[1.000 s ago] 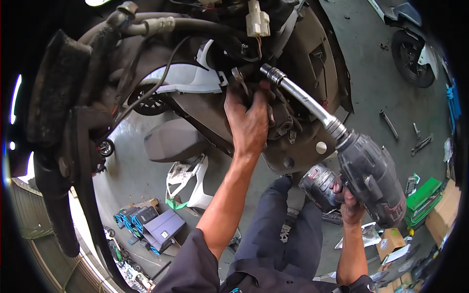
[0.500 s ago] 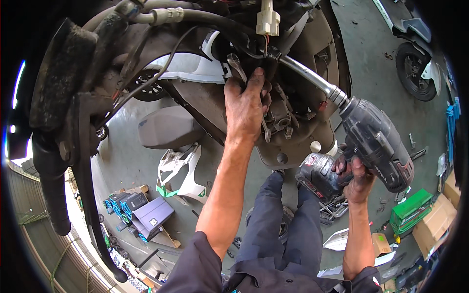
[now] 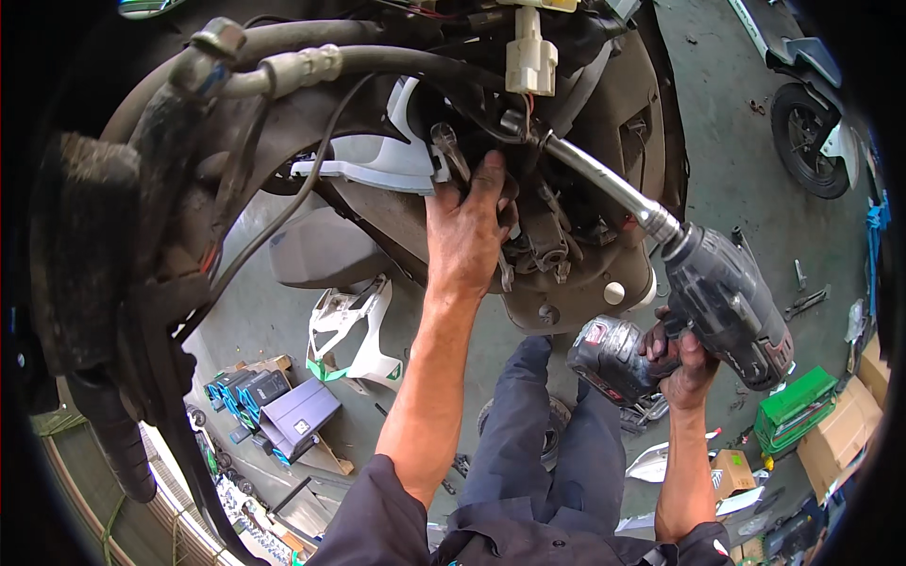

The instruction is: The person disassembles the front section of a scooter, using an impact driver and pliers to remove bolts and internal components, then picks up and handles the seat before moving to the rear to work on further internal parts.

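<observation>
Among the dark inner parts of a scooter (image 3: pixel 628 123), my left hand (image 3: pixel 462 236) is closed around a metal wrench (image 3: pixel 455 156), whose upper end shows above my fingers. Beside it, below a cream plug connector (image 3: pixel 530 66), a socket on a long steel extension (image 3: pixel 599 179) reaches into the parts; what it sits on is hidden. The extension runs from a black cordless impact wrench (image 3: pixel 722 297), gripped at its handle by my right hand (image 3: pixel 684 363). A pale grey panel (image 3: pixel 368 168) is just left of the wrench.
Hoses (image 3: pixel 387 58) and cables cross the upper left. On the floor are a grey seat (image 3: pixel 321 245), white fairing (image 3: pixel 354 349), lilac case (image 3: pixel 293 415), green bin (image 3: pixel 793 406), cardboard boxes (image 3: pixel 835 434) and loose tools (image 3: pixel 807 300). Another scooter's wheel (image 3: pixel 802 141) stands at the right.
The socket has moved inward from beside my left hand's wrench to among the parts below the connector, and the impact wrench's body has shifted right and up. My left hand has moved slightly.
</observation>
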Demonstrator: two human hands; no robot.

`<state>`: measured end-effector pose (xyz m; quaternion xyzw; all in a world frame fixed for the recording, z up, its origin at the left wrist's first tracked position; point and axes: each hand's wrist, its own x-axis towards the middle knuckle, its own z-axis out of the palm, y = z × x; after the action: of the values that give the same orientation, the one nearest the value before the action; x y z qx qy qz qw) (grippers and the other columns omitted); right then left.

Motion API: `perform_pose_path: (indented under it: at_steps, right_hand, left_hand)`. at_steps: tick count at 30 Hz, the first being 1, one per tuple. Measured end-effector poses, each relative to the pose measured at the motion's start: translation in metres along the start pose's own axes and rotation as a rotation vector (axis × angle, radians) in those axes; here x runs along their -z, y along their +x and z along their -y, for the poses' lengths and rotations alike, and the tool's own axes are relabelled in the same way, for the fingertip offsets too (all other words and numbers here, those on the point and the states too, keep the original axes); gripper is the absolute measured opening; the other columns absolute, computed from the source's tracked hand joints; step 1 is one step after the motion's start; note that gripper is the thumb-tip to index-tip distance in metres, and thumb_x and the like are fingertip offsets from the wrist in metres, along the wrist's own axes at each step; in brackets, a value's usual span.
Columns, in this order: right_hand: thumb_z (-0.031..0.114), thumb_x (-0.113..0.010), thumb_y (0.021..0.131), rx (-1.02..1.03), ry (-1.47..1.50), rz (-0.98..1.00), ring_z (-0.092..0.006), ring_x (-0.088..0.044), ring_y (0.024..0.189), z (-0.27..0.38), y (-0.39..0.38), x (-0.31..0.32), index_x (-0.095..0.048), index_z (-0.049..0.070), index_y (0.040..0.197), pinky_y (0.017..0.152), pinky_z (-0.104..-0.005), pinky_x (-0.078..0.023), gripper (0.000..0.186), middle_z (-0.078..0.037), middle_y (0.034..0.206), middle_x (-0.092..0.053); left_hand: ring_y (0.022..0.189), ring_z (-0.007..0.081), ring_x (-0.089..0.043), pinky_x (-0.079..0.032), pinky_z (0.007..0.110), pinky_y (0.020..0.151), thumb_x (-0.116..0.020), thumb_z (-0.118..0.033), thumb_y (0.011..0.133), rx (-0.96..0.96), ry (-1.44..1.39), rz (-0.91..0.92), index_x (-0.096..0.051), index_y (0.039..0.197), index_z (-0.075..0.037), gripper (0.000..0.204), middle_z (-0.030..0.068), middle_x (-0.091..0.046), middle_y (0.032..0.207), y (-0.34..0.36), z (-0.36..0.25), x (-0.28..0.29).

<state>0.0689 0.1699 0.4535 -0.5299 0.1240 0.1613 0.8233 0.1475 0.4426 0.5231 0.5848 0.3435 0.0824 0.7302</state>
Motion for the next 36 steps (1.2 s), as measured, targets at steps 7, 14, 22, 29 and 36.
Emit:
perform_pose_path:
  at_steps: [7,14,22,29,36]
  right_hand:
    - [0.046,-0.072,0.087,-0.051,0.056,-0.006,-0.0180,-0.055,0.060,0.003,0.010,-0.006,-0.056,-0.008,0.118,0.062,-0.0357,-0.048,0.065,-0.007,0.072,-0.055]
    - [0.041,-0.068,0.092,-0.026,-0.032,0.038,-0.0150,-0.054,0.061,0.035,0.033,-0.006,-0.055,-0.006,0.123,0.057,-0.0335,-0.049,0.058,-0.011,0.090,-0.060]
    - [0.031,-0.073,0.088,-0.349,0.099,0.150,-0.0133,-0.056,0.058,0.119,0.054,-0.016,-0.050,-0.010,0.130,0.049,-0.0302,-0.051,0.063,-0.015,0.091,-0.065]
    - [0.033,-0.074,0.084,-0.430,0.022,0.205,-0.0113,-0.050,0.047,0.166,0.054,-0.040,-0.052,-0.014,0.123,0.042,-0.0259,-0.045,0.065,-0.003,0.066,-0.051]
    - [0.035,-0.071,0.089,-0.376,-0.092,0.185,-0.0094,-0.047,0.045,0.161,0.054,-0.039,-0.056,-0.011,0.115,0.041,-0.0244,-0.044,0.055,-0.001,0.064,-0.049]
  left_hand:
    - [0.064,0.0045,-0.044,-0.030,0.019,0.045,-0.066,-0.016,0.097,0.036,0.096,-0.148,-0.057,0.101,-0.005,0.015,-0.0040,-0.048,0.078,-0.016,-0.013,-0.014]
    - [0.062,0.0049,-0.044,-0.030,0.020,0.044,-0.068,-0.015,0.096,-0.010,-0.030,0.094,-0.057,0.105,-0.006,0.017,-0.0027,-0.049,0.077,-0.025,-0.009,0.010]
    - [0.077,0.0192,-0.060,-0.047,0.029,0.054,-0.055,-0.015,0.101,0.659,-0.491,0.251,-0.045,0.140,0.003,0.044,0.0099,-0.058,0.095,-0.104,-0.004,0.072]
    - [0.106,0.0371,-0.064,-0.059,0.057,0.084,-0.056,-0.005,0.094,0.883,-0.635,0.288,-0.029,0.151,0.006,0.064,0.0250,-0.058,0.121,-0.144,-0.006,0.093]
    - [0.068,0.0183,-0.063,-0.055,0.031,0.054,-0.060,-0.008,0.095,0.710,-0.330,0.317,-0.026,0.153,0.004,0.068,0.0134,-0.058,0.098,-0.137,-0.043,0.076]
